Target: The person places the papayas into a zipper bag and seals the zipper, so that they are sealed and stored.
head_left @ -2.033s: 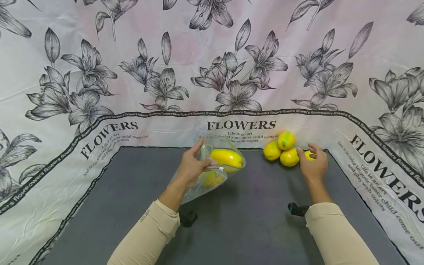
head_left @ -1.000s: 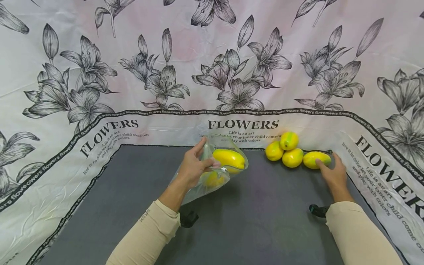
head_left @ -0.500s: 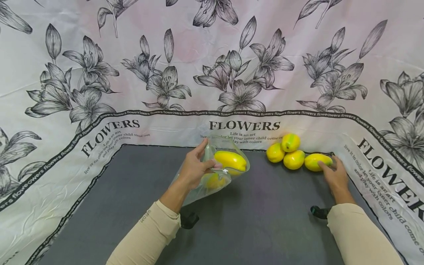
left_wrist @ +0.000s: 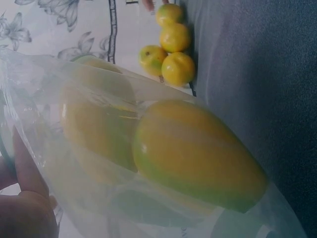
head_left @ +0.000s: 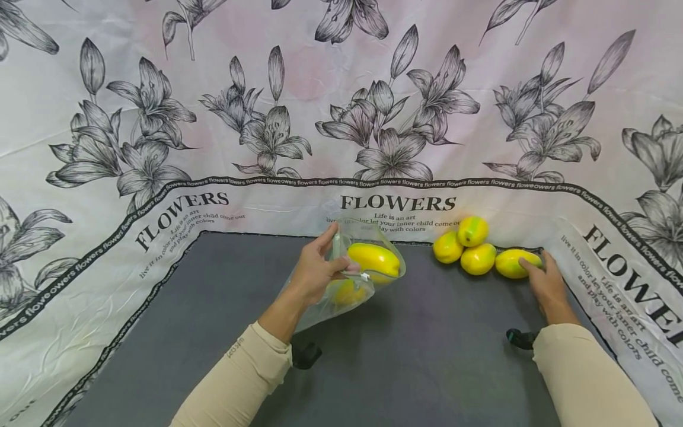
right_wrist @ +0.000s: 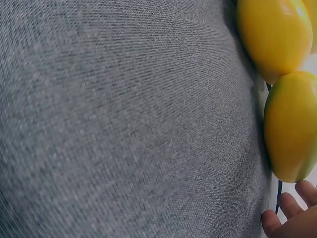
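Note:
In the head view my left hand pinches the rim of a clear zip bag between thumb and fingers. Inside the bag are yellow-green mangoes, one near the mouth and another lower down; the left wrist view shows a mango through the plastic. At the table's far right corner my right hand rests at the right end of a mango, thumb on its near side. In the right wrist view its fingertips lie loosely extended by the tip of that mango.
Left of that mango sit several more: one in front, one beside it, one at the back. They lie along the far edge of the grey table. A flower-printed cloth rises behind.
My right hand has moved right from beside the front mangoes to the right end of the rightmost mango, and has stayed there. The left hand holds the bag much as before.

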A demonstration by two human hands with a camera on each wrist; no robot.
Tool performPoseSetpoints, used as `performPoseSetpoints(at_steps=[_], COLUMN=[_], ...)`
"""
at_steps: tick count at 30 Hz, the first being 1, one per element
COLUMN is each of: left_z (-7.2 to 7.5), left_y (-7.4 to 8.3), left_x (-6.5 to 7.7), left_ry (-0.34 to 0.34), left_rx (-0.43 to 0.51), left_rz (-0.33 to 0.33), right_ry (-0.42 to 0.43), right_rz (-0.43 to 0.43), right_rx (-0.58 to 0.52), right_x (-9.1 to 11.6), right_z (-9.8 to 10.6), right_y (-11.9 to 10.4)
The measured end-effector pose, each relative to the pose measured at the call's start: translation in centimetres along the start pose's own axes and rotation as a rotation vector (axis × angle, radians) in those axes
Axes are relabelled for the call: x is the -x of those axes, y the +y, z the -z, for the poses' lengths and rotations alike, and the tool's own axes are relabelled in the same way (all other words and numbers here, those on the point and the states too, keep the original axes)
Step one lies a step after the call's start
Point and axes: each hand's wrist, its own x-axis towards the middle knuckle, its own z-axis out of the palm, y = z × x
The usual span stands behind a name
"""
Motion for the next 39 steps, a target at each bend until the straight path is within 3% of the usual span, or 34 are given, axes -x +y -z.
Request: performPoseSetpoints(at_steps=[23, 33, 39], left_z=[0.4, 0.5, 0.6], left_y=[0.3, 0.3, 0.1], left_x=[0.5, 0.6, 0.7], left_ry=[-0.005, 0.004, 0.01], left_rx=[-0.017, -0.041, -0.056], left_rz=[0.009, 0.011, 0.011], right_ry=[0.138, 0.114, 0.093], right_rz=[-0.102, -0.079, -0.008], right_rx=[0.081, 0.059, 0.09], right_x=[1.6, 2.7, 3.3], right_z=[0.7, 0.5, 0.3], right_y=[1.2, 1.2, 1.7])
